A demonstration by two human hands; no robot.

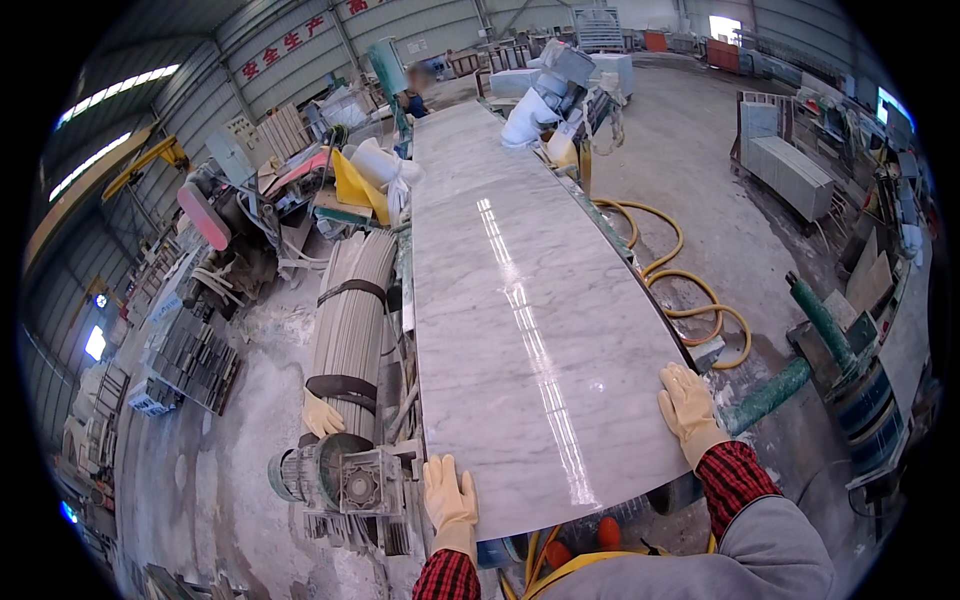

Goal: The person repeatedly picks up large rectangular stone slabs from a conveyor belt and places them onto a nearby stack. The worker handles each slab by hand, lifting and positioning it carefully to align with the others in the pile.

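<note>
Right at the near end of a veined grey-white marble slab, the worker's left hand, in a cream rubber glove, lies over the left corner, fingers stretched and slightly apart; the right hand rests on the right edge, fingers extended and close together, its thumb too unclear to tell whether it hooks underneath. Neither visibly pinches anything. The slab lies flat between them, running well away from the worker. I'd judge its upper face finished, since it mirrors the roof light sharply; nothing shows it lifted clear, and I can't tell whether the edges are done. Just left sits a dusty finned motor, a loose cream glove near it at the foot of a ribbed grey cylinder. On the right stands a blue drum, its contents hidden from me, and beyond it a coiled yellow hose. Farther along, a white sack sits left of the slab, whatever it holds out of sight, and another person stands near the far end.
</note>
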